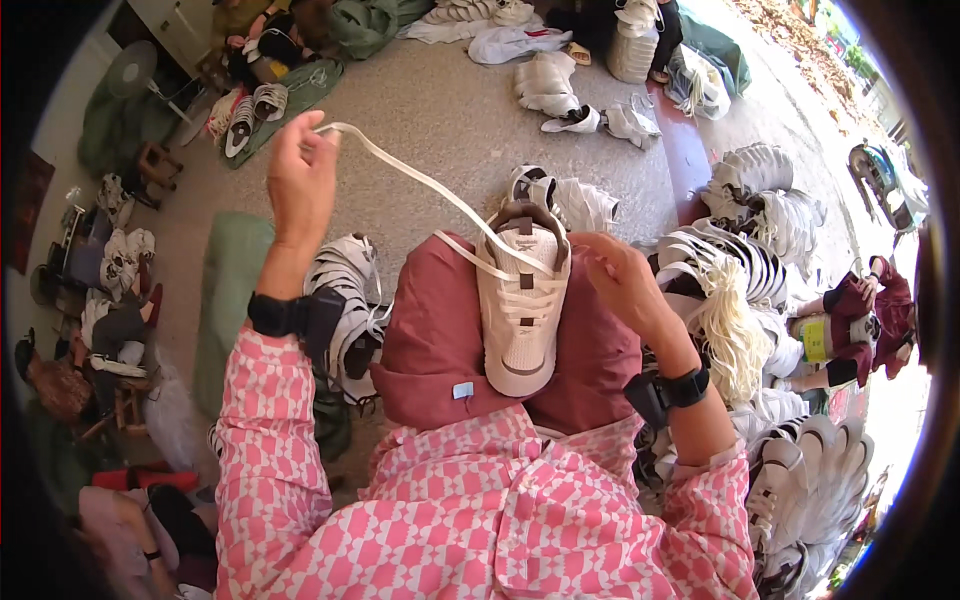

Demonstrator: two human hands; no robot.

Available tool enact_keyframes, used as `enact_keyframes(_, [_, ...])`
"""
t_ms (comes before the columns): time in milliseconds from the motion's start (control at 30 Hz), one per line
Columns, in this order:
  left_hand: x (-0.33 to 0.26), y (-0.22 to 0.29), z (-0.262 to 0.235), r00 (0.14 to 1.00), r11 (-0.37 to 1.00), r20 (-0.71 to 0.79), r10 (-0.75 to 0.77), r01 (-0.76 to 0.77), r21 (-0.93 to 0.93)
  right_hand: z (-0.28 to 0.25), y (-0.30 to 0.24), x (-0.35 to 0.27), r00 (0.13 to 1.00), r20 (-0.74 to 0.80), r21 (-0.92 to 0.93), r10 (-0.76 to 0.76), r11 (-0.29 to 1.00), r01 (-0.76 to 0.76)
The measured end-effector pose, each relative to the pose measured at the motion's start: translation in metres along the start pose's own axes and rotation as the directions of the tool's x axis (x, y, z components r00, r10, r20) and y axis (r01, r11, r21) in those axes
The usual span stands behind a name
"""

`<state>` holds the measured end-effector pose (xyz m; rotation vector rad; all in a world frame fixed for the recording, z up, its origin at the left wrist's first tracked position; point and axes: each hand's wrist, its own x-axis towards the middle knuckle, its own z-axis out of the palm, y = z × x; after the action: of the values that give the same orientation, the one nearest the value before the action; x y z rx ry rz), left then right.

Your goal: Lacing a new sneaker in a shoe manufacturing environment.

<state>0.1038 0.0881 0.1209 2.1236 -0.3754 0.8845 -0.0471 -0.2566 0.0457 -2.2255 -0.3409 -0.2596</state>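
Note:
A cream sneaker (520, 320) with dark tabs rests on my lap between my maroon-trousered knees, toe toward me. Its laces cross the lower and middle part of the tongue. Raised at the far left, my left hand (303, 175) pinches the end of a cream shoelace (415, 178). From there the lace curves in the air down to the shoe's upper eyelets. Another lace length lies over my left knee beside the shoe. My right hand (632, 285), its fingers bent, is against the shoe's right side near the collar; its fingertips are partly hidden.
Nested rows of shoes (345, 300) stand by my left knee. To my right are more stacked shoes (755, 180) and a hanging bundle of laces (730, 335). Other people sit around the edges, one in maroon (880, 320) at the right. A fan (132, 70) stands far left.

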Motion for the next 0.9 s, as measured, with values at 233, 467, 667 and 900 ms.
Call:
enact_keyframes(233, [-0.111,0.03,0.018,0.523,0.838,0.785,-0.332,0.545,-0.009,-0.006,-0.016,-0.003,0.999,-0.033,0.004,0.012,1.0,-0.012])
enact_keyframes(467, [-0.13,0.061,0.021,0.101,0.007,0.979,-0.177,0.995,-0.101,0.023,-0.038,0.032,0.948,0.108,-0.355,-0.3,0.879,0.319])
enact_keyframes(667, [-0.132,0.055,0.048,0.257,-0.491,0.945,-0.204,0.808,-0.326,0.041,-0.046,0.043,0.942,0.089,-0.504,-0.324,0.801,0.323])
enact_keyframes(900, [-0.124,-0.008,-0.005,0.567,-0.302,0.736,-0.37,0.675,-0.673,0.033,-0.046,0.032,0.962,0.088,-0.241,-0.259,0.931,0.273])
